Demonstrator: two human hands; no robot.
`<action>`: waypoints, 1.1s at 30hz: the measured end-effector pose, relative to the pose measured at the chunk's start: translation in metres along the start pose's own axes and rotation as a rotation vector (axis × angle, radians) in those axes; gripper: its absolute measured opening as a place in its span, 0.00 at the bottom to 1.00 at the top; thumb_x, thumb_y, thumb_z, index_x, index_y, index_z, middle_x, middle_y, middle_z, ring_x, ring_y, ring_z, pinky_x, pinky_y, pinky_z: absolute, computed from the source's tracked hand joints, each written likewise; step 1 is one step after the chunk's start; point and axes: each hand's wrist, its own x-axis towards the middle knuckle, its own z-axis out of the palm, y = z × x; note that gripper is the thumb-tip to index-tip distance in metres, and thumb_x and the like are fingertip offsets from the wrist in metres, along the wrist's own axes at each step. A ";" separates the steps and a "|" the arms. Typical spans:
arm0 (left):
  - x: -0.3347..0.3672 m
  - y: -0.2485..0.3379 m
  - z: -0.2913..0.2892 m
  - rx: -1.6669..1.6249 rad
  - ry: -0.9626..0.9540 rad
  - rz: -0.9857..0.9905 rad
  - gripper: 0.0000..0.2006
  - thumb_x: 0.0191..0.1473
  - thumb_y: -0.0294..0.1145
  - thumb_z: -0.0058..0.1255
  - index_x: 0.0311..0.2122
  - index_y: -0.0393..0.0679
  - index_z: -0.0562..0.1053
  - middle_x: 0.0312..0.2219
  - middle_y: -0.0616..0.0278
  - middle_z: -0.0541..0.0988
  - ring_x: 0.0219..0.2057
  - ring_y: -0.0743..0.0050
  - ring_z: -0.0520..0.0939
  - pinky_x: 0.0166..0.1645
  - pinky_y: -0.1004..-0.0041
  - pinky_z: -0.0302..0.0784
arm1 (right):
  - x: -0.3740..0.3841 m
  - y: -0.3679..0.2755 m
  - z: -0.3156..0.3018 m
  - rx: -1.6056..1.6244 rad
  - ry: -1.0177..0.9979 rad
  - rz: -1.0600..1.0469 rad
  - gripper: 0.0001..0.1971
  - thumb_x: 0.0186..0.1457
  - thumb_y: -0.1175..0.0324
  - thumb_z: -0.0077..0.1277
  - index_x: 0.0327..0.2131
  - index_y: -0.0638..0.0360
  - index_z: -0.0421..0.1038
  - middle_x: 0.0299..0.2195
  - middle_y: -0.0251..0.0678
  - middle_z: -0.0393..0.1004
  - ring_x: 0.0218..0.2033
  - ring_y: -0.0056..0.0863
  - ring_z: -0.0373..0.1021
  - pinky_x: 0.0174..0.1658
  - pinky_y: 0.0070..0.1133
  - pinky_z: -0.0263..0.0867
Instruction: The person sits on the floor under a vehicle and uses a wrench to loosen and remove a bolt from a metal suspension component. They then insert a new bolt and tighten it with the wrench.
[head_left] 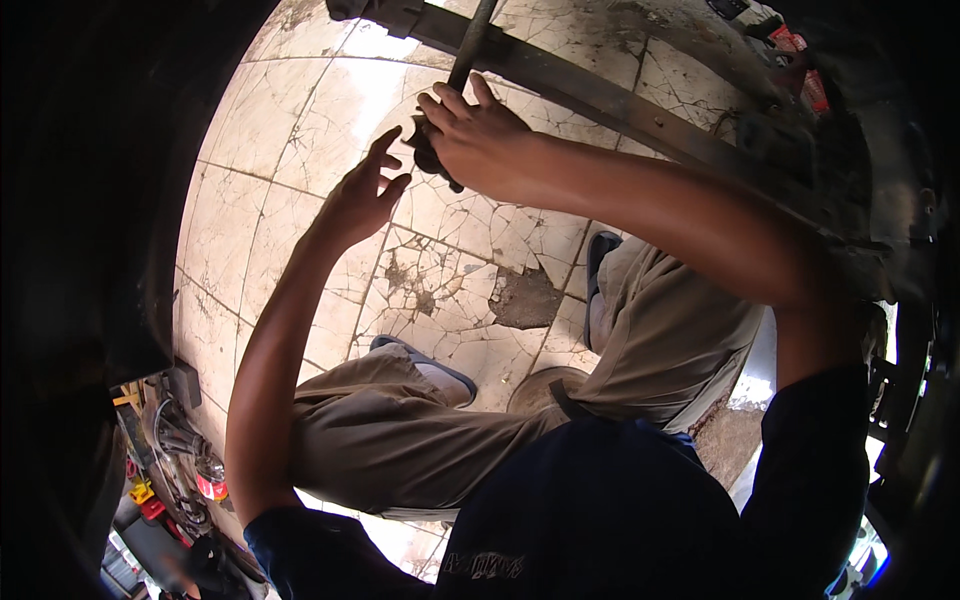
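A dark metal rod [470, 45] slants down from the top edge. At its lower end sits a dark, knobbly metal fitting [426, 158] with a short stub below. My right hand [478, 140] lies over this fitting, back of the hand up, its fingers bent across it and partly spread; the thumb is hidden. Close by on the left, my left hand [366, 192] is raised with thumb and fingers apart. It holds nothing, and a small gap shows between its fingertips and the fitting.
A long dark metal beam [590, 88] crosses behind the rod. Below lies a cracked tile floor [300, 130] with a broken patch [525, 298]. I sit low with knees apart, on what I cannot tell. Tools and a bottle [212, 480] lie at lower left; red boxes [800, 65] stand upper right.
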 end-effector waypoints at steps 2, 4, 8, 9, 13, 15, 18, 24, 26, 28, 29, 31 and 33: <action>-0.001 0.005 -0.001 0.022 0.029 0.023 0.30 0.60 0.33 0.48 0.65 0.51 0.52 0.47 0.52 0.75 0.43 0.61 0.81 0.46 0.63 0.77 | -0.006 -0.005 -0.012 -0.036 -0.188 -0.032 0.24 0.51 0.71 0.48 0.51 0.76 0.66 0.63 0.58 0.49 0.66 0.50 0.44 0.61 0.55 0.46; 0.000 0.005 0.000 0.031 0.056 0.089 0.30 0.60 0.33 0.49 0.64 0.51 0.52 0.48 0.53 0.74 0.44 0.61 0.81 0.47 0.62 0.76 | -0.005 -0.007 -0.011 -0.030 -0.197 -0.061 0.22 0.51 0.73 0.48 0.50 0.76 0.67 0.63 0.58 0.49 0.66 0.50 0.43 0.61 0.54 0.46; 0.000 0.013 0.002 0.072 0.117 0.177 0.25 0.61 0.29 0.47 0.62 0.51 0.57 0.50 0.61 0.73 0.48 0.66 0.78 0.52 0.63 0.73 | -0.003 0.004 -0.005 0.111 -0.121 -0.062 0.20 0.50 0.74 0.49 0.47 0.75 0.69 0.63 0.56 0.49 0.66 0.50 0.44 0.61 0.53 0.48; -0.002 0.017 0.001 0.102 0.126 0.163 0.22 0.60 0.26 0.47 0.59 0.47 0.62 0.50 0.58 0.73 0.50 0.64 0.77 0.53 0.64 0.72 | -0.003 -0.001 -0.004 0.102 -0.117 -0.052 0.20 0.50 0.74 0.49 0.47 0.75 0.70 0.63 0.55 0.50 0.66 0.49 0.45 0.61 0.53 0.48; 0.003 0.010 0.002 0.117 0.243 0.341 0.16 0.56 0.26 0.50 0.50 0.44 0.67 0.47 0.55 0.74 0.47 0.52 0.77 0.48 0.62 0.76 | 0.003 0.002 -0.008 0.157 -0.202 -0.061 0.16 0.49 0.74 0.49 0.42 0.70 0.73 0.64 0.50 0.49 0.65 0.47 0.47 0.60 0.52 0.51; 0.005 0.009 0.001 0.114 0.272 0.344 0.16 0.56 0.25 0.51 0.49 0.44 0.67 0.47 0.55 0.74 0.48 0.51 0.77 0.48 0.61 0.76 | 0.003 0.007 -0.011 0.222 -0.226 -0.082 0.14 0.50 0.74 0.49 0.40 0.69 0.75 0.65 0.48 0.47 0.65 0.47 0.47 0.61 0.50 0.51; 0.006 0.012 0.000 0.154 0.301 0.372 0.12 0.54 0.24 0.53 0.44 0.42 0.70 0.46 0.55 0.76 0.48 0.52 0.77 0.49 0.61 0.75 | -0.003 -0.001 0.000 0.118 -0.050 -0.034 0.14 0.51 0.73 0.49 0.40 0.69 0.75 0.65 0.48 0.48 0.66 0.47 0.45 0.61 0.49 0.51; 0.010 0.007 -0.009 0.342 0.319 0.441 0.07 0.52 0.25 0.54 0.37 0.41 0.74 0.40 0.60 0.79 0.44 0.58 0.79 0.48 0.62 0.76 | 0.004 0.001 0.008 0.068 -0.048 -0.070 0.19 0.53 0.72 0.47 0.48 0.69 0.71 0.63 0.50 0.51 0.67 0.47 0.44 0.63 0.51 0.47; 0.008 0.008 -0.010 0.380 0.310 0.455 0.07 0.52 0.26 0.55 0.38 0.41 0.75 0.39 0.61 0.79 0.43 0.59 0.79 0.47 0.63 0.76 | 0.000 -0.004 0.013 -0.036 -0.010 -0.080 0.20 0.54 0.70 0.46 0.50 0.69 0.69 0.62 0.49 0.53 0.66 0.45 0.45 0.63 0.52 0.46; 0.006 0.012 -0.010 0.408 0.317 0.506 0.06 0.52 0.27 0.55 0.37 0.42 0.74 0.37 0.63 0.79 0.40 0.60 0.80 0.45 0.63 0.76 | -0.003 -0.006 0.018 -0.079 0.036 -0.096 0.21 0.54 0.70 0.46 0.51 0.69 0.68 0.61 0.48 0.55 0.67 0.44 0.45 0.63 0.52 0.45; 0.005 0.009 -0.011 0.403 0.303 0.496 0.06 0.52 0.27 0.56 0.36 0.42 0.74 0.36 0.63 0.79 0.39 0.60 0.80 0.45 0.63 0.76 | 0.000 -0.007 0.021 -0.071 0.004 -0.090 0.23 0.54 0.70 0.46 0.54 0.69 0.65 0.60 0.48 0.57 0.66 0.43 0.45 0.63 0.52 0.44; 0.002 0.002 -0.011 0.388 0.297 0.459 0.06 0.53 0.28 0.55 0.36 0.43 0.72 0.35 0.63 0.79 0.37 0.59 0.81 0.42 0.63 0.77 | 0.006 -0.005 0.032 -0.088 0.087 -0.115 0.24 0.54 0.70 0.47 0.54 0.66 0.64 0.58 0.45 0.60 0.66 0.40 0.47 0.64 0.50 0.44; 0.002 0.002 -0.009 0.324 0.242 0.368 0.07 0.54 0.28 0.54 0.38 0.44 0.72 0.36 0.62 0.79 0.38 0.57 0.81 0.42 0.63 0.77 | 0.006 -0.005 0.033 -0.116 0.130 -0.108 0.23 0.53 0.70 0.48 0.54 0.63 0.65 0.57 0.43 0.63 0.65 0.38 0.48 0.64 0.49 0.44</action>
